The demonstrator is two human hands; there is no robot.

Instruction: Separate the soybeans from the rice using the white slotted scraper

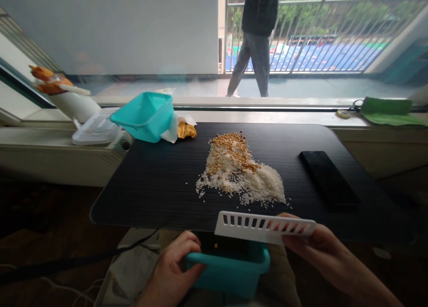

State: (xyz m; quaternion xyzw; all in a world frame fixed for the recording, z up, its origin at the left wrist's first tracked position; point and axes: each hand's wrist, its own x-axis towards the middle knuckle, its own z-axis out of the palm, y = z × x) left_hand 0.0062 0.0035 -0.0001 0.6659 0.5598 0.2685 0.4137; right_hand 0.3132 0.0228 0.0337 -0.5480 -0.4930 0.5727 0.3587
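Note:
My left hand (174, 271) grips the left rim of a teal basket (230, 271) held just below the near edge of the black table (150, 186). My right hand (317, 249) pinches the right end of a white slotted tray (264, 226), held level above the basket at the table's edge. A pile of white rice mixed with yellow beans (239, 171) lies on the middle of the table, a little beyond the tray. A few beans show inside the basket.
A second teal basket (143, 115) rests tilted at the table's far left, beside a clear lid (95, 130) and a wrapper (185, 129). A black phone (329, 180) lies at the right. A green cloth (389, 111) sits on the sill. A person walks outside beyond the window.

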